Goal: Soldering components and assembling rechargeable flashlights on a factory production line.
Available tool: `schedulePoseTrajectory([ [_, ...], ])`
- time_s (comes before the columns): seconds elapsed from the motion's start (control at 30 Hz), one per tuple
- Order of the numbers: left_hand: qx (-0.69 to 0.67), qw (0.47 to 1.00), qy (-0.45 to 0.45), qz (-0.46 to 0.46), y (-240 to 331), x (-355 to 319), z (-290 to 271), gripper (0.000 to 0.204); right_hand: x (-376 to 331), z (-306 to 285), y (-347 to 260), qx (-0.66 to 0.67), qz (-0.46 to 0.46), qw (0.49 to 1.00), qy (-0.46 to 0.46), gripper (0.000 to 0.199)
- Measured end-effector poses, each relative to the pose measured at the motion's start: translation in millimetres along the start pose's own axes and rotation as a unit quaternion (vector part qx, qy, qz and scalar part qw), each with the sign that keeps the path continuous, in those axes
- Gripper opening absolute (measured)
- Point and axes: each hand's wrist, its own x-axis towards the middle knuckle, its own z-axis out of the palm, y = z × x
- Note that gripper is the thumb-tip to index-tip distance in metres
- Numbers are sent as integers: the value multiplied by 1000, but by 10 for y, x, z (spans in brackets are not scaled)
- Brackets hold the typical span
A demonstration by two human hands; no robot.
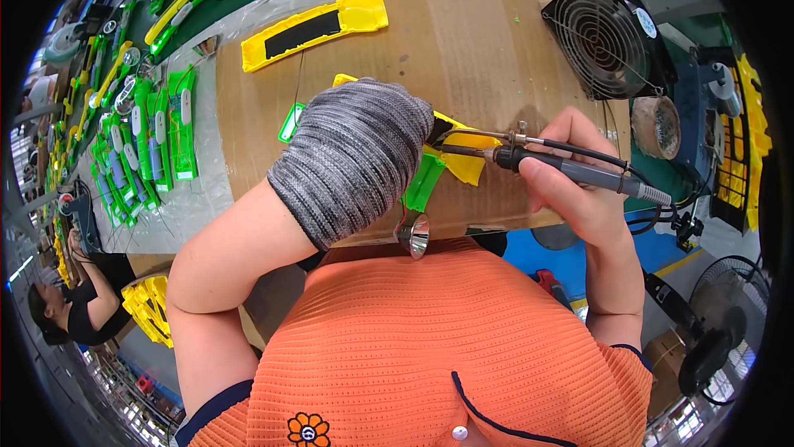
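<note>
My left hand [356, 153], in a grey knitted glove, presses down on a yellow and green plastic part [438, 167] lying on the cardboard-covered bench [463, 42]. Most of the part is hidden under the glove. My right hand [571, 174], bare, grips a dark grey soldering iron [571, 167] like a pen, its metal tip pointing left at the part beside the glove. A small silver cone-shaped reflector [415, 234] sits at the near edge of the bench.
A long yellow housing with a black panel [318, 27] lies at the back of the cardboard. Several green and yellow parts [153, 137] are lined up on the left. A black fan [608, 33] stands back right. Another person [78, 298] sits at lower left.
</note>
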Motion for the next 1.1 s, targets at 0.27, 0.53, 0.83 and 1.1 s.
schedulePoseTrajectory([
  [0.27,-6,1000,12,5,-17,-16,24,12,-166,-16,-41,58,-5,997,52,17],
  [0.53,-12,1000,17,12,-29,-11,39,12,-322,207,303,271,-17,954,125,12],
  [0.83,-27,1000,10,3,-57,0,62,12,-253,343,332,378,-18,917,127,10],
  [1.1,-13,991,102,-84,-92,-175,48,12,143,454,315,401,-68,911,71,11],
])
